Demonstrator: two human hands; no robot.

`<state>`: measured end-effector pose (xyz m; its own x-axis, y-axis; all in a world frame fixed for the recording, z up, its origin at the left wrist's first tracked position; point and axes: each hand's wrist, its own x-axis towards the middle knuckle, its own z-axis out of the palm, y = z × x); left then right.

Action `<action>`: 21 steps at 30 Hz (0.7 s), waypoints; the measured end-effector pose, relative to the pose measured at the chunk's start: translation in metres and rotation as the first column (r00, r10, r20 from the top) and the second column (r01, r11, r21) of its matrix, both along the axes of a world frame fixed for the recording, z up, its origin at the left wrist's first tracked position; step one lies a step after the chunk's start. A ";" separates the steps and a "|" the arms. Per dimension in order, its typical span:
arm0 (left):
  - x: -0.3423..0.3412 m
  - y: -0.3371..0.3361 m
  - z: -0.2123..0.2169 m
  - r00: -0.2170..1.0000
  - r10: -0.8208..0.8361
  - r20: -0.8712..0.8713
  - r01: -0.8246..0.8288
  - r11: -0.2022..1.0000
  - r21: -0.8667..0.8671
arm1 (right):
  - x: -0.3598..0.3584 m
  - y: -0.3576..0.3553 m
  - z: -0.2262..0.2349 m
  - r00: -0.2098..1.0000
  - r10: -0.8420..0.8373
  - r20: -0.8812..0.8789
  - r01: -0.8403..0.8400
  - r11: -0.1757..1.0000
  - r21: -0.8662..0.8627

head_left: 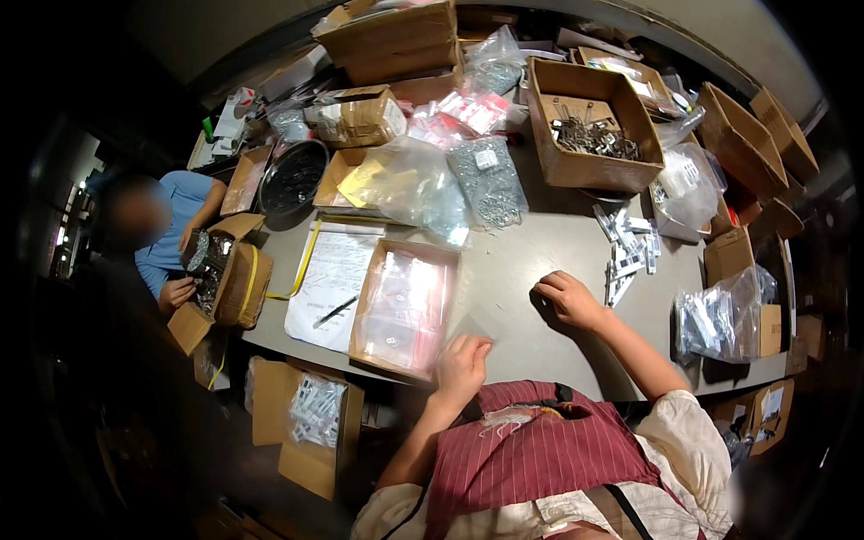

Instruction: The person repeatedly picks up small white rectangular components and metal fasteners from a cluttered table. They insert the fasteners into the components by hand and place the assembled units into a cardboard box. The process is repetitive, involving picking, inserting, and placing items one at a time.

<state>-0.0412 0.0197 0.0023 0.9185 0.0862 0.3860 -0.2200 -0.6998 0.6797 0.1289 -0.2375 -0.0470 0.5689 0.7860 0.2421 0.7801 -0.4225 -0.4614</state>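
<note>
My left hand (pixel 463 367) is closed in a pinch at the table's near edge, just right of a shallow cardboard box (pixel 361 335). A faint see-through patch by its fingertips looks like a small clear plastic bag (pixel 475 328). Flat clear bags (pixel 405 301) with pinkish edges fill that box. Over the middle of the table, my right hand (pixel 573 300) has its fingers curled together; whatever they hold, if anything, is hidden. Beyond it to the right lies a loose pile of grey-white metal pieces (pixel 627 249).
A carton of metal parts (pixel 589 171) stands at the back. Nearby lie a bag of small metal parts (pixel 490 184), written sheets with a pen (pixel 335 311), and a bag of metal pieces (pixel 715 317). At left, a person in blue (pixel 184 216) reaches into a carton (pixel 241 283).
</note>
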 end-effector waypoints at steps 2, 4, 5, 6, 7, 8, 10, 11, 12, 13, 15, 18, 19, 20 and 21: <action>0.001 -0.006 0.004 1.000 0.014 0.018 -0.015 0.998 0.056 | -0.016 -0.013 0.000 0.999 -0.031 -0.030 0.031 1.000 -0.006; 0.000 -0.009 0.002 0.999 -0.001 -0.035 0.003 0.998 0.070 | -0.033 -0.025 0.001 0.992 -0.081 -0.097 0.079 0.997 -0.018; 0.000 -0.011 0.001 0.998 -0.009 -0.061 0.013 0.997 0.076 | -0.040 -0.031 0.000 0.989 -0.100 -0.105 0.104 0.994 0.034; 0.001 -0.013 0.003 0.996 -0.022 -0.092 0.027 0.998 0.058 | -0.046 -0.035 -0.002 0.987 -0.117 -0.114 0.127 0.988 0.087; 0.002 -0.016 0.009 0.992 -0.036 -0.123 0.041 0.998 0.039 | -0.052 -0.038 -0.002 0.983 -0.133 -0.123 0.150 0.979 0.140; 0.004 -0.019 0.011 0.987 -0.052 -0.153 0.055 0.998 0.020 | -0.060 -0.042 -0.003 0.964 -0.214 -0.159 0.242 0.953 0.182; 0.010 -0.026 0.009 0.991 -0.112 -0.079 0.108 0.993 -0.045 | -0.076 -0.041 0.005 0.907 -0.349 -0.237 0.405 0.877 0.258; 0.011 -0.031 0.006 0.989 -0.140 -0.040 0.136 0.988 -0.077 | -0.084 -0.042 0.010 0.897 -0.355 -0.264 0.422 0.865 0.272; 0.011 -0.034 0.000 0.985 -0.171 -0.020 0.170 0.984 -0.049 | -0.092 -0.042 0.018 0.887 -0.361 -0.289 0.440 0.851 0.287; 0.011 -0.038 -0.008 0.979 -0.202 -0.002 0.201 0.979 -0.022 | -0.099 -0.042 0.025 0.876 -0.366 -0.314 0.457 0.837 0.301; 0.010 -0.043 -0.023 0.969 -0.246 -0.019 0.247 0.968 0.049 | -0.112 -0.035 0.043 0.906 -0.302 -0.296 0.396 0.852 0.342; 0.009 -0.052 -0.031 0.953 -0.295 -0.067 0.301 0.946 0.117 | -0.124 -0.025 0.069 0.963 -0.169 -0.209 0.236 0.905 0.355; 0.012 -0.055 -0.029 0.947 -0.317 -0.046 0.320 0.942 0.097 | -0.126 -0.024 0.070 0.972 -0.153 -0.180 0.206 0.922 0.327; 0.014 -0.058 -0.027 0.941 -0.337 -0.025 0.338 0.938 0.078 | -0.127 -0.023 0.070 0.979 -0.135 -0.152 0.175 0.938 0.298; 0.015 -0.060 -0.027 0.935 -0.353 -0.022 0.354 0.932 0.080 | -0.127 -0.024 0.070 0.986 -0.116 -0.122 0.145 0.953 0.266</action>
<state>-0.0259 -0.0405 -0.0249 0.8864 -0.2761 0.3716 -0.4588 -0.6307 0.6258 0.0020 -0.2612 0.0226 0.6954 0.6154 0.3711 0.6683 -0.3641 -0.6486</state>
